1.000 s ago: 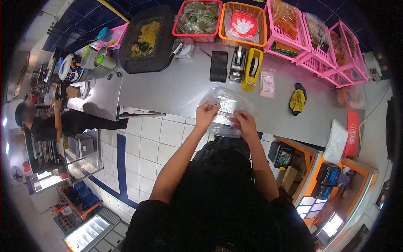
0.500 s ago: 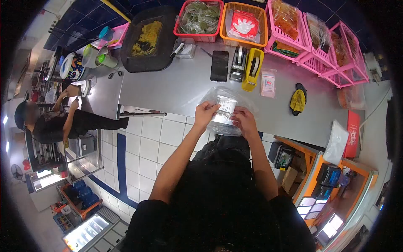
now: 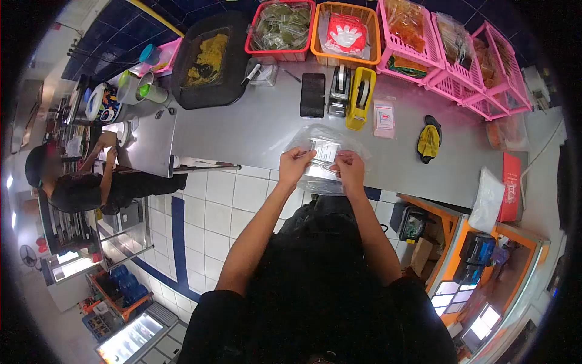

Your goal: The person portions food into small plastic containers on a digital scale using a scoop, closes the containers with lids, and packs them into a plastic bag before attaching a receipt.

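Observation:
At the table's front edge lies a clear plastic bag, its film wrinkled and partly under my hands. A white printed paper slip sits over the bag. My left hand is closed in a pinch at the slip's left edge. My right hand pinches at its right edge, fingers curled. Whether the fingertips also grip the bag's film cannot be seen. Behind the bag are a black phone-like slab, a black tape dispenser and a yellow tape dispenser.
Along the back stand a red basket of green packets, an orange basket and pink baskets. A black tray holds yellow food. A yellow-black pouch lies on the right. A co-worker stands at the left.
My right hand has shifted slightly left and up, its fingers drawn closer to the slip, which shows flatter. My left hand stays nearly in place. The whole view has tilted a little.

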The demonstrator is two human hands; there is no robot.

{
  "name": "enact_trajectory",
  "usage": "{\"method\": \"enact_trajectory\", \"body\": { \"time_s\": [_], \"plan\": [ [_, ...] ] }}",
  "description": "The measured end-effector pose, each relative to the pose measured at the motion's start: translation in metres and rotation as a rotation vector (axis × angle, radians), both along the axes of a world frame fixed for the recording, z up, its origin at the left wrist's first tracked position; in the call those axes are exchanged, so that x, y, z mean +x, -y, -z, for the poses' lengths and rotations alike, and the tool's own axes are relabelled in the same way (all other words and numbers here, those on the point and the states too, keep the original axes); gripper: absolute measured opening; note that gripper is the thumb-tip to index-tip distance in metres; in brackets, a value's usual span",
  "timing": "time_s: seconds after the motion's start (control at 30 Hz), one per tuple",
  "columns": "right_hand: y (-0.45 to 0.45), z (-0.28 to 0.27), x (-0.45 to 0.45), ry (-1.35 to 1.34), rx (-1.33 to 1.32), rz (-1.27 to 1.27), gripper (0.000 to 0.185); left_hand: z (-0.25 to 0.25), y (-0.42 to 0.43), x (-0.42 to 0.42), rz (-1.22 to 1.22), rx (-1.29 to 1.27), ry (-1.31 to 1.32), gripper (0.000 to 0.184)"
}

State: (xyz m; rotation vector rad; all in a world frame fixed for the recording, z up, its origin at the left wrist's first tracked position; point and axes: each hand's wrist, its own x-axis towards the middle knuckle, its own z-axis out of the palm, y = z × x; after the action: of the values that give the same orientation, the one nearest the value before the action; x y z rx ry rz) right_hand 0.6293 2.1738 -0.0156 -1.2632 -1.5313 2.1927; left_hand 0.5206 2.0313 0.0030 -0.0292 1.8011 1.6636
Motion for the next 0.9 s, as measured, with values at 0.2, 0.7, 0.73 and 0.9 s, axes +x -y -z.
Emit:
{"method": "enact_trajectory", "body": {
  "time_s": [0.2, 0.7, 0.73, 0.9],
  "plan": [
    [0.003, -0.001, -0.001, 0.011, -0.054, 0.093, 0.027, 0.004, 0.001, 0.001, -0.002, -0.035, -0.018, 0.024],
    [0.006, 0.003, 0.004, -0.050, 0.251, 0.008, 0.016, 0.009, 0.002, 0.002, 0.074, -0.195, -0.224, 0.035],
    [0.003, 0.009, 0.008, -0.050, 0.310, -0.052, 0.016, 0.009, 0.001, 0.000, 0.109, -0.252, -0.262, 0.039],
    [-0.013, -0.039, 0.026, 0.129, 0.333, -0.235, 0.026, 0.004, 0.009, 0.000, 0.064, -0.130, -0.198, 0.059]
  ]
}}
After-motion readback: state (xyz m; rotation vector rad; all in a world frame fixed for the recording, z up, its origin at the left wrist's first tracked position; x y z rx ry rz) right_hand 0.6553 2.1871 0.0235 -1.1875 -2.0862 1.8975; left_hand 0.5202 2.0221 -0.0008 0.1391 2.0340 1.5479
